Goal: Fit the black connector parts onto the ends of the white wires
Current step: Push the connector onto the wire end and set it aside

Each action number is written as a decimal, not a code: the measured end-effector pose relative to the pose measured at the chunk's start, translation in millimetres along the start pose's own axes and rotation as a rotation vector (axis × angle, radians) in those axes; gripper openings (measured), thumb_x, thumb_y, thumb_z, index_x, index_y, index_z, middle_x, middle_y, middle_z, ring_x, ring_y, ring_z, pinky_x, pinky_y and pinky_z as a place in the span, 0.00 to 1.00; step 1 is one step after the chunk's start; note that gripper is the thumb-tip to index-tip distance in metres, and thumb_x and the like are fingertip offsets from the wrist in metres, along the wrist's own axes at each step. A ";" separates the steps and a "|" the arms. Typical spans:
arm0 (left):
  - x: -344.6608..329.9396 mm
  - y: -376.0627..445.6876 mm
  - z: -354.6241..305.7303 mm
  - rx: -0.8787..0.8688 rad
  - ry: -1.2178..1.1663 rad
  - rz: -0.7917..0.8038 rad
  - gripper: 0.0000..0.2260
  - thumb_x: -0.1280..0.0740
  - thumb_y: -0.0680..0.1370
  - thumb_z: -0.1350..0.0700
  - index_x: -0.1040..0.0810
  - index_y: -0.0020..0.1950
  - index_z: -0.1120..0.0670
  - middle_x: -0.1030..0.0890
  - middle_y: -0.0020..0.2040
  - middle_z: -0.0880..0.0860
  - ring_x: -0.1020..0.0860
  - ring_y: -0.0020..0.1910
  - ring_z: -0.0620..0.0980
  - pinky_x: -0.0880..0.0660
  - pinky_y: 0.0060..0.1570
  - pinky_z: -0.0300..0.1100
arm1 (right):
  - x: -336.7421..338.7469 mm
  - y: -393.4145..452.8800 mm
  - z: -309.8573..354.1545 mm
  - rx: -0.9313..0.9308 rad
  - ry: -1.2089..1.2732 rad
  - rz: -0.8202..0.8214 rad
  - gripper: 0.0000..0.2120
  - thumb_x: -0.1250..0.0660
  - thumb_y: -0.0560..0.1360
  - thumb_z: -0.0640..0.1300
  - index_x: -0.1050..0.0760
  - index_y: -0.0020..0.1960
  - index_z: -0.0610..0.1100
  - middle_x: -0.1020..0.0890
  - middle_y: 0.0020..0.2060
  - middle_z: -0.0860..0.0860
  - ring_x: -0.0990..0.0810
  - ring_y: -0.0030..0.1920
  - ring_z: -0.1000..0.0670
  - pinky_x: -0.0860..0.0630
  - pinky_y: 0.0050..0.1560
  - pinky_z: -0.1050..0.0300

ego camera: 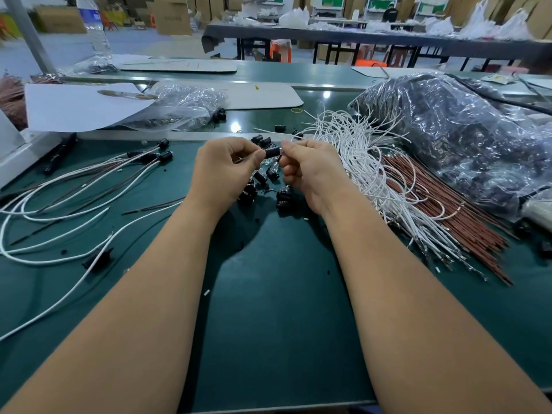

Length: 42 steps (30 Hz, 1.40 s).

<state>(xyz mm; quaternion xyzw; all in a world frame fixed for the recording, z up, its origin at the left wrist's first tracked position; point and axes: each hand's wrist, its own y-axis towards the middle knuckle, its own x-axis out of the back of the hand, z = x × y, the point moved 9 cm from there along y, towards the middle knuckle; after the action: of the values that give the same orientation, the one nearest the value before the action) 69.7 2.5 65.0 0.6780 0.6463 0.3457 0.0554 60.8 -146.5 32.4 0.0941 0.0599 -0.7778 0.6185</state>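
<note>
Connectors point(466, 144) inside clear plastic bag point(424, 85)

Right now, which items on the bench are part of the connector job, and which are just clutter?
In the job:
- black connector, gripped by left hand and right hand
- loose black connectors
- white wire bundle
- finished wires with connectors

Lying about:
- water bottle
- white paper sheet
- brown wires
</note>
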 end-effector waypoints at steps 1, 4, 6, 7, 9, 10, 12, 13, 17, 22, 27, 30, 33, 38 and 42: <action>0.2 0.0 1.0 0.007 -0.005 -0.001 0.04 0.30 0.76 0.60 0.18 0.42 0.56 0.20 0.33 0.53 0.29 0.30 0.43 0.31 0.34 0.37 | -0.3 -0.3 -0.6 -0.005 0.005 0.005 0.10 0.35 0.79 0.38 0.29 0.39 0.41 0.24 0.25 0.49 0.29 0.23 0.55 0.30 0.25 0.63; -0.9 0.2 5.3 0.045 -0.024 0.016 0.05 0.30 0.76 0.60 0.19 0.40 0.55 0.21 0.32 0.49 0.29 0.26 0.37 0.33 0.32 0.30 | -1.9 -1.5 -1.8 -0.012 -0.033 0.043 0.08 0.35 0.79 0.37 0.29 0.41 0.41 0.24 0.25 0.49 0.28 0.23 0.55 0.28 0.25 0.63; -1.5 0.4 8.1 0.080 -0.057 0.027 0.06 0.30 0.76 0.61 0.20 0.39 0.55 0.21 0.31 0.49 0.29 0.25 0.36 0.33 0.31 0.29 | -2.8 -2.1 -2.1 -0.015 -0.058 0.069 0.08 0.36 0.79 0.37 0.29 0.41 0.41 0.23 0.25 0.49 0.27 0.24 0.55 0.28 0.26 0.63; -1.7 0.4 9.0 0.095 -0.081 0.028 0.06 0.30 0.76 0.61 0.20 0.39 0.56 0.22 0.31 0.49 0.29 0.25 0.36 0.33 0.31 0.29 | -2.8 -2.2 -1.7 -0.012 -0.069 0.075 0.08 0.36 0.79 0.37 0.29 0.41 0.41 0.23 0.26 0.49 0.27 0.24 0.55 0.28 0.26 0.63; -2.6 0.4 9.8 0.121 -0.126 0.033 0.06 0.30 0.76 0.62 0.20 0.39 0.57 0.22 0.30 0.50 0.29 0.25 0.36 0.33 0.31 0.28 | -2.5 -2.0 -0.6 0.003 -0.093 0.075 0.09 0.36 0.79 0.36 0.29 0.40 0.42 0.24 0.26 0.49 0.28 0.24 0.54 0.29 0.26 0.63; -3.1 0.3 9.9 0.130 -0.134 0.036 0.06 0.30 0.76 0.62 0.20 0.39 0.57 0.22 0.30 0.50 0.29 0.25 0.36 0.33 0.31 0.28 | -2.7 -1.9 -0.1 0.013 -0.104 0.074 0.09 0.36 0.79 0.36 0.29 0.40 0.42 0.24 0.26 0.49 0.28 0.24 0.54 0.30 0.27 0.62; -3.4 -0.4 10.6 0.146 -0.140 0.038 0.06 0.30 0.76 0.61 0.20 0.39 0.56 0.22 0.30 0.50 0.29 0.25 0.36 0.32 0.32 0.29 | -3.1 -2.1 0.6 0.031 -0.129 0.081 0.10 0.37 0.79 0.36 0.30 0.39 0.42 0.25 0.26 0.49 0.28 0.25 0.54 0.30 0.28 0.61; -3.0 -0.5 11.2 0.154 -0.148 0.037 0.06 0.30 0.76 0.61 0.20 0.39 0.57 0.22 0.30 0.51 0.29 0.26 0.37 0.31 0.33 0.29 | -3.7 -2.5 1.0 0.041 -0.147 0.092 0.10 0.37 0.79 0.36 0.30 0.39 0.42 0.25 0.26 0.49 0.28 0.26 0.53 0.30 0.28 0.61; -3.2 -0.7 11.1 0.174 -0.184 0.059 0.06 0.30 0.76 0.60 0.20 0.38 0.57 0.23 0.30 0.52 0.29 0.30 0.45 0.31 0.37 0.34 | -6.7 -4.8 4.2 0.089 -0.232 0.150 0.10 0.38 0.80 0.36 0.31 0.40 0.42 0.25 0.28 0.47 0.29 0.28 0.52 0.32 0.30 0.59; -3.4 -0.4 13.0 0.189 -0.223 0.069 0.08 0.31 0.77 0.61 0.21 0.37 0.55 0.23 0.29 0.51 0.28 0.31 0.46 0.30 0.40 0.38 | -9.8 -8.1 4.1 0.078 -0.218 0.157 0.10 0.39 0.81 0.36 0.32 0.41 0.42 0.26 0.29 0.47 0.30 0.29 0.51 0.32 0.30 0.59; -6.3 1.4 9.0 0.150 -0.202 0.032 0.08 0.32 0.78 0.60 0.20 0.39 0.55 0.22 0.30 0.49 0.29 0.27 0.37 0.32 0.34 0.29 | -8.2 -7.5 14.7 0.141 -0.221 0.035 0.08 0.40 0.81 0.38 0.31 0.43 0.42 0.25 0.30 0.48 0.29 0.27 0.55 0.30 0.28 0.62; -4.9 2.2 13.0 0.161 -0.162 0.005 0.08 0.33 0.79 0.58 0.20 0.40 0.53 0.22 0.32 0.48 0.29 0.29 0.39 0.32 0.32 0.27 | 6.3 -7.8 30.9 0.237 -0.249 -0.106 0.06 0.39 0.80 0.38 0.29 0.45 0.44 0.23 0.33 0.48 0.27 0.29 0.55 0.27 0.31 0.63; 4.8 1.9 24.5 0.228 -0.217 -0.050 0.06 0.35 0.79 0.60 0.20 0.43 0.54 0.22 0.34 0.49 0.27 0.30 0.37 0.31 0.32 0.24 | 28.9 -9.1 42.9 0.308 -0.500 -0.251 0.05 0.39 0.80 0.37 0.27 0.50 0.46 0.22 0.39 0.49 0.25 0.35 0.53 0.27 0.37 0.58; 10.9 3.2 29.6 0.252 -0.291 -0.056 0.06 0.39 0.81 0.63 0.23 0.52 0.55 0.21 0.40 0.49 0.26 0.32 0.32 0.30 0.37 0.23 | 7.5 -12.8 47.7 0.434 -1.112 -0.213 0.20 0.38 0.74 0.32 0.27 0.64 0.46 0.28 0.54 0.48 0.32 0.55 0.51 0.35 0.55 0.60; 6.7 3.7 22.0 0.229 -0.352 -0.008 0.10 0.40 0.82 0.63 0.25 0.46 0.50 0.21 0.39 0.47 0.27 0.33 0.36 0.31 0.36 0.27 | -22.5 -21.2 34.1 0.373 -1.365 0.054 0.17 0.40 0.69 0.32 0.19 0.50 0.48 0.19 0.49 0.49 0.23 0.51 0.47 0.25 0.56 0.48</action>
<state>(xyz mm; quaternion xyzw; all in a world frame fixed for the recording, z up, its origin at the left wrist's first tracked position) 84.2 16.3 53.0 0.7272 0.6645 0.1457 0.0916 42.5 -127.4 70.1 -0.3087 -0.4776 -0.6449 0.5106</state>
